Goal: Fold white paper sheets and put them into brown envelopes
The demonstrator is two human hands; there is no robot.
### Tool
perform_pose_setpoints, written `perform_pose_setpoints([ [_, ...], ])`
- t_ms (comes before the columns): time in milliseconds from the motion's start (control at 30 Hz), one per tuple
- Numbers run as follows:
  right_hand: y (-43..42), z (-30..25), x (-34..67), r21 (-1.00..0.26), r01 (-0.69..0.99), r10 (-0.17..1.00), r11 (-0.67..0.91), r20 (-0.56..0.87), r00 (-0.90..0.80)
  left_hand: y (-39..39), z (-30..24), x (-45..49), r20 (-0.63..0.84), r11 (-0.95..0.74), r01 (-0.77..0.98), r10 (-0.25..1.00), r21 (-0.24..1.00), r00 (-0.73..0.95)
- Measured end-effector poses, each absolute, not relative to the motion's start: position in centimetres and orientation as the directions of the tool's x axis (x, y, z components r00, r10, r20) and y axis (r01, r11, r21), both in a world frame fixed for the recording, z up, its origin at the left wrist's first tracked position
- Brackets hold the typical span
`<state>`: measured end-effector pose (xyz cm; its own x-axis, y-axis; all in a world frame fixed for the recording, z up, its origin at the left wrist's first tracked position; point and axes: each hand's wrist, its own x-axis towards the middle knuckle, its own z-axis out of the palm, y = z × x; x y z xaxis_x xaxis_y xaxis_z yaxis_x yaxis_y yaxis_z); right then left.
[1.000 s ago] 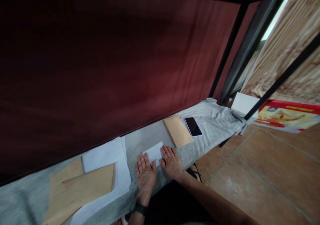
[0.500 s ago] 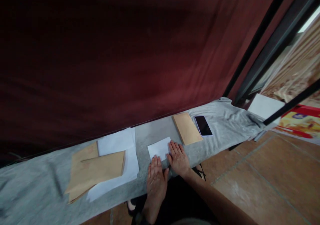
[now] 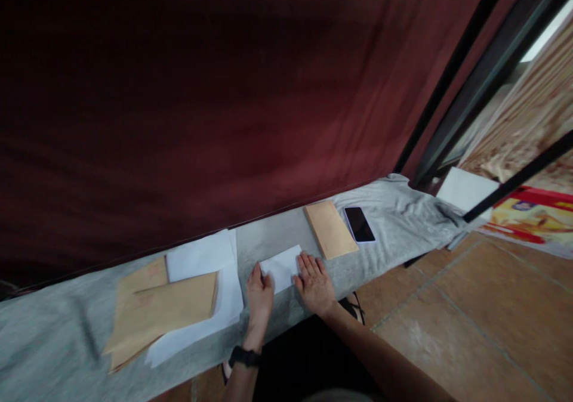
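A small folded white paper [image 3: 281, 266] lies on a grey cloth [image 3: 394, 223] that covers a long narrow ledge. My right hand [image 3: 316, 283] lies flat with its fingers stretched out over the paper's right edge. My left hand [image 3: 259, 288], with a black band at the wrist, rests at the paper's left edge, its fingers curled down onto the near left corner; whether they pinch the paper is unclear.
Brown envelopes [image 3: 156, 309] lie on white sheets [image 3: 201, 256] at the left. Another brown envelope [image 3: 330, 229] and a dark phone [image 3: 359, 223] lie at the right. A dark red curtain [image 3: 201, 104] hangs behind, and tiled floor [image 3: 470, 306] is on the right.
My left hand has slid from below the paper to its left edge and curled its fingers. The right hand stays flat on the paper. The view shifted slightly.
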<state>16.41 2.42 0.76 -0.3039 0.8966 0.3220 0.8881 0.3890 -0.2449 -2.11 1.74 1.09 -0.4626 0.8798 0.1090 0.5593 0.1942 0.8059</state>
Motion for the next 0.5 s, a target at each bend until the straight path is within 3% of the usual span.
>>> perform_pose_setpoints([
  [300,2.46,0.64,16.52,-0.267,0.875,0.891,0.404,0.331,-0.31,1.2,0.44,-1.84,0.118,0.118,0.39,0.839,0.913,-0.531],
  [500,2.41,0.46,16.47,-0.284,0.868,0.884,0.407,0.363,-0.296,1.08,1.16,-2.73,0.254,0.052,0.576,0.862,0.816,-0.438],
])
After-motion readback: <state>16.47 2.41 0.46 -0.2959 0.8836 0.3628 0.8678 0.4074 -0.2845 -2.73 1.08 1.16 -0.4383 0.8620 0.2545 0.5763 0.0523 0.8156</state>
